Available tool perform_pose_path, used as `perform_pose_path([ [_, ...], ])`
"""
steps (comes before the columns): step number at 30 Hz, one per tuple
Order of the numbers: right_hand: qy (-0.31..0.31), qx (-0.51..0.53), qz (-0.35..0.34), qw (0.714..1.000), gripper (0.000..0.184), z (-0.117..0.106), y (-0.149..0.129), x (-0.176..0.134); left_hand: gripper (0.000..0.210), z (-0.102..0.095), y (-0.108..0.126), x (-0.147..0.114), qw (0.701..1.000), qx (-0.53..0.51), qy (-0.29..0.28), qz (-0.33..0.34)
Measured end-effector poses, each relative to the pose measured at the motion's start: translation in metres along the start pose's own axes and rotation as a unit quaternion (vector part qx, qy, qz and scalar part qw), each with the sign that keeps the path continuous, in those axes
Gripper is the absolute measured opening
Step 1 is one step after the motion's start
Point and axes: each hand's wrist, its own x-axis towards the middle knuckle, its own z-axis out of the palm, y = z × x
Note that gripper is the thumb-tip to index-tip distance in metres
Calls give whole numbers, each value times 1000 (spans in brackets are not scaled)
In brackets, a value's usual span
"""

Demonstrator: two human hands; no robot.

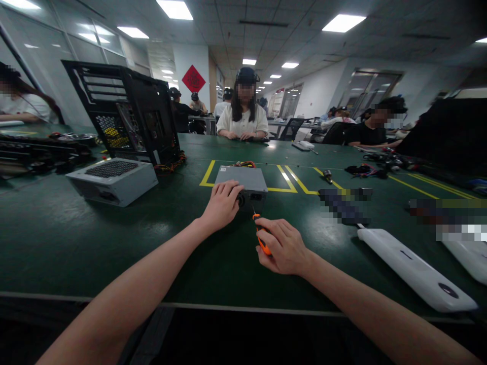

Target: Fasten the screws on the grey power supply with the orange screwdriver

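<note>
A grey computer power supply unit [245, 177] lies on the green table in front of me, its socket side facing me. My left hand [223, 200] grips its near left corner, fingers bent over the top edge and covering part of the fan opening. An orange-and-black screwdriver [263, 242] is held in my right hand [283, 246], fingers wrapped round the handle. Its thin shaft points up at the lower edge of the unit's near face, below the socket. Whether the tip touches a screw is too small to tell.
On the left are a second power supply unit [114, 180] and an open black computer case [129, 111]. To the right lie a small dark metal piece [327, 176], a white elongated device [414, 266] and cables [365, 171]. A person [243, 114] sits opposite.
</note>
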Motion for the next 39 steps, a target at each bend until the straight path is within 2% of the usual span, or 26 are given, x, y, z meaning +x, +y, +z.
perform_pose_path([
  [3,2,-29,-20,999,17,0,-1,1,37,1,0,0,1000,-1,1,-1],
  [7,-8,-11,-41,999,10,0,-1,2,37,1,0,0,1000,-3,2,-4],
  [9,-11,9,-36,999,10,0,-2,1,38,0,1,0,1000,-2,0,-2],
  [12,-22,35,-27,999,19,0,-3,0,38,0,0,0,1000,1,-2,-1],
  [15,-24,26,-29,999,24,0,-2,0,37,0,0,0,1000,2,-3,0],
  [22,-9,5,-15,1000,13,0,-1,2,38,-1,1,0,1000,2,-3,0],
  [30,-40,42,-25,998,33,-4,-3,3,38,0,1,0,1000,-6,0,-2],
  [34,-19,36,-25,999,30,-1,-2,4,38,0,1,0,1000,-2,0,-3],
  [39,2,70,6,997,33,1,-4,1,38,-1,1,0,1000,-2,-2,-1],
])
